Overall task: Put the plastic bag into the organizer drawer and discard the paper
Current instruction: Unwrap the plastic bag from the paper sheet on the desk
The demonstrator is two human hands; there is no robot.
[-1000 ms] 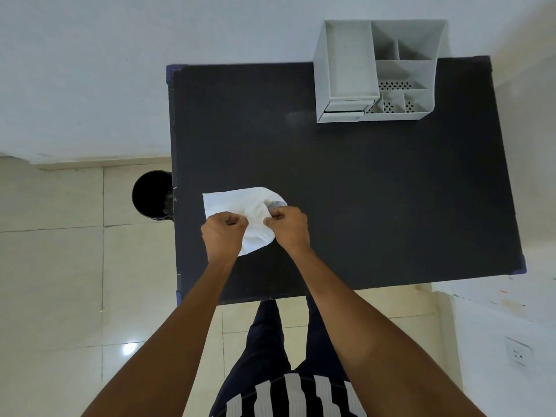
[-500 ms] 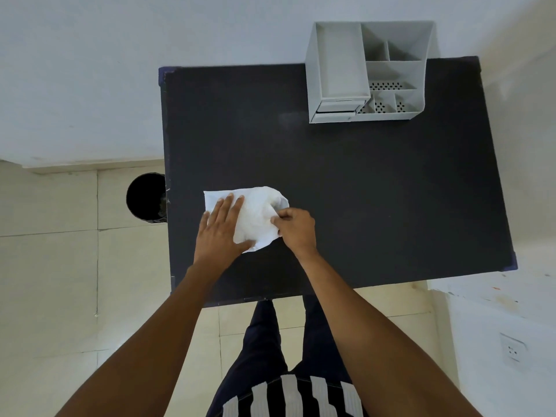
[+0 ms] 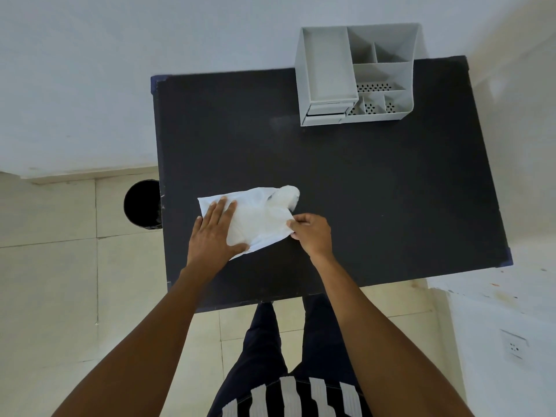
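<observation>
A white plastic bag [image 3: 261, 215] lies flattened on the black table [image 3: 361, 191], near its left front. My left hand [image 3: 215, 233] rests flat on the bag's left part, fingers spread and pressing down. My right hand [image 3: 311, 233] pinches the bag's right edge between thumb and fingers. A rounded white lump [image 3: 287, 195] shows at the bag's upper right; I cannot tell whether it is the paper. The grey organizer [image 3: 356, 76] stands at the table's far right, with its small drawer [image 3: 326, 111] at the lower front left looking closed.
A black round bin [image 3: 141, 204] stands on the tiled floor against the table's left edge. A white wall runs behind the table and another to the right, with a socket [image 3: 514, 347] low down. My legs stand at the table's front edge.
My left hand went from a fist to a flat palm on the bag. My right hand drew the bag's right edge outward, spreading it wider. The view shifted slightly.
</observation>
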